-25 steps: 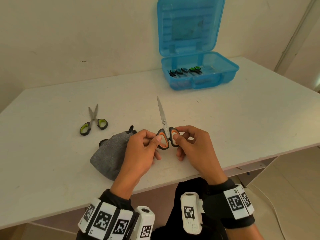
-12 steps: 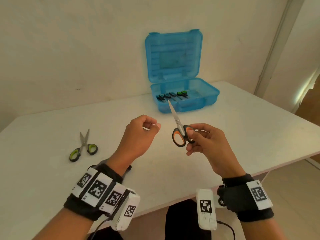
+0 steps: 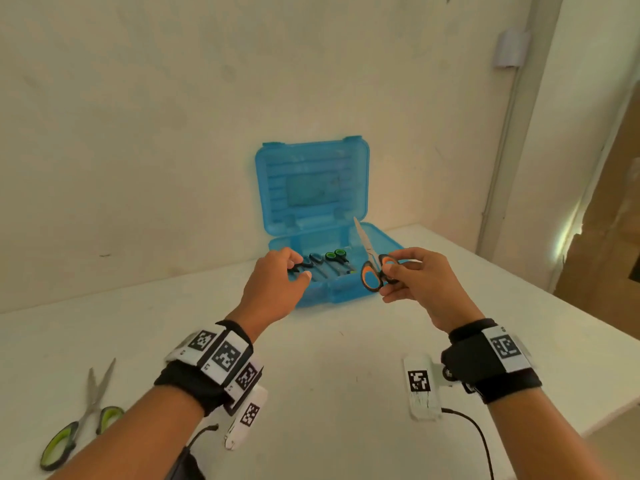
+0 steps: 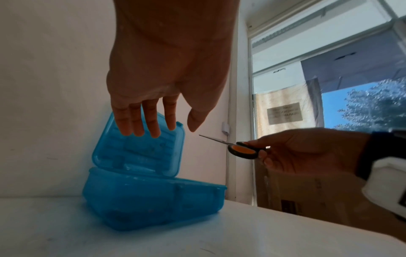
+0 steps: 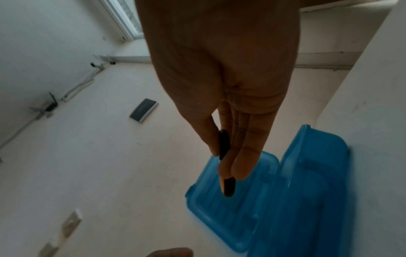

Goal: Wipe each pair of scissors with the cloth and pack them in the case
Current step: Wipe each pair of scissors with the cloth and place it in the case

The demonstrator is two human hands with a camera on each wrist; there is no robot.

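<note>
Carrying the orange-handled scissors [image 3: 375, 271] toward the blue case [image 3: 346, 292] looks like the step in hand: packing, rather than wiping. The right hand [image 3: 420, 287] pinches the handle loops between thumb and fingers, blades together and pointing up toward 11 o'clock, the tool held in the air just at the case's near right corner. The case sits on the white table [image 3: 346, 375] at about 12 o'clock from the person, lid [image 3: 311, 185] standing open against the wall, with several pairs of scissors [image 3: 329, 263] already lying side by side in its left part. The left hand [image 3: 273, 289] hovers empty over the case's front left edge, fingers loosely extended and slightly apart, as the left wrist view shows. One pair with green handles [image 3: 81, 427] lies on the table at 8 o'clock, well apart from the case, so the job seems partly done. No cloth shows in these views. Next, the blades probably need tipping down and the pair laid flat in the free space to the right of those already packed, without knocking them.
</note>
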